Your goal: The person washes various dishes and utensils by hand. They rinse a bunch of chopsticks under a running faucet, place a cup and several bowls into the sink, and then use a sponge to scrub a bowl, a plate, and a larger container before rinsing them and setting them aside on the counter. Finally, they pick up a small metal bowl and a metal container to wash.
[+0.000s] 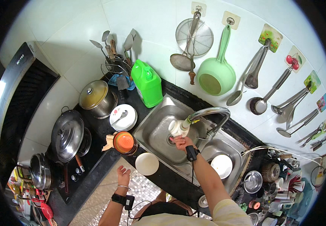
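My right hand (182, 142) reaches over the large sink basin (153, 126) and is closed on a white cup-like vessel (178, 129). The vessel sits right at the end of the faucet (212, 112), above the drain; its exact kind is hard to make out. My left hand (123, 171) hangs in front of the counter edge, fingers loosely apart, with nothing in it. Nearest to it is a cream round plate (147, 164) at the counter's edge. Behind that stand orange bowls (124, 142) and white plates with a spoon on top (123, 116).
A white bowl (221, 166) lies in the smaller basin. A green jug (146, 83) stands behind the sink, beside a lidded pot (95, 96). A lidded wok (68, 135) rests on the stove. Utensils and a green ladle (216, 75) hang on the wall. Dishes crowd the right.
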A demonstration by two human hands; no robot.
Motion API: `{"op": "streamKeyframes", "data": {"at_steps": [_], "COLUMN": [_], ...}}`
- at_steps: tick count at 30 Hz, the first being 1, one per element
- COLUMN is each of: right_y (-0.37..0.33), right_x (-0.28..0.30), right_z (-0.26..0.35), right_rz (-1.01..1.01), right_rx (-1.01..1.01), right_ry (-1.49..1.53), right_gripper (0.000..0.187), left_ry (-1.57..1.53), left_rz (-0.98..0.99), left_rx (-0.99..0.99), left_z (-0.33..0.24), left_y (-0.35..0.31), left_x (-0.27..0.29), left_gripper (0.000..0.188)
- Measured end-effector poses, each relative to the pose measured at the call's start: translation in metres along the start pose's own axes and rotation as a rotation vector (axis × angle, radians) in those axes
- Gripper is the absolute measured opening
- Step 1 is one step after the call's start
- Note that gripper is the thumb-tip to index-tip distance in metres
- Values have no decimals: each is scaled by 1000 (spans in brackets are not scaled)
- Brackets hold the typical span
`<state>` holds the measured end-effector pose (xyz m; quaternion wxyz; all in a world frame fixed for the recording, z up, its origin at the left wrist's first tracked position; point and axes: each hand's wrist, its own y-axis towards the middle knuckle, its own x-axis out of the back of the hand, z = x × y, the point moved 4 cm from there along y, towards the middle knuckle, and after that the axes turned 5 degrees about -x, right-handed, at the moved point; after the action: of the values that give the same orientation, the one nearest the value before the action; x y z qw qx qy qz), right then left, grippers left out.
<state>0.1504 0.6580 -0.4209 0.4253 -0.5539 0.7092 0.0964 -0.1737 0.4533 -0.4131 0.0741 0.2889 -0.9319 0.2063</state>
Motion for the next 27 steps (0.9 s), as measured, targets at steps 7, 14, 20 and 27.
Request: {"op": "streamKeyframes", "data": {"at_steps": [7, 14, 20, 27], "right_y": [-21, -58, -62, -58], "right_x": [28, 25, 4, -13], "right_z": [13, 72, 75, 99], "right_rz": [-272, -668, -773, -776], "right_rx": [41, 294, 320, 345], "right_ry": [-130, -1039, -1479, -1739], "right_gripper": [34, 12, 13, 23], "left_ry": [6, -107, -91, -33], "left_rz": [82, 89, 60, 35], "left_rx": [-29, -31, -21, -85], "left_z": [-11, 6, -2, -12], "left_y": [-5, -2, -16, -29], "left_x": [-12, -15, 5, 14], "left_gripper": [50, 46, 43, 45]}}
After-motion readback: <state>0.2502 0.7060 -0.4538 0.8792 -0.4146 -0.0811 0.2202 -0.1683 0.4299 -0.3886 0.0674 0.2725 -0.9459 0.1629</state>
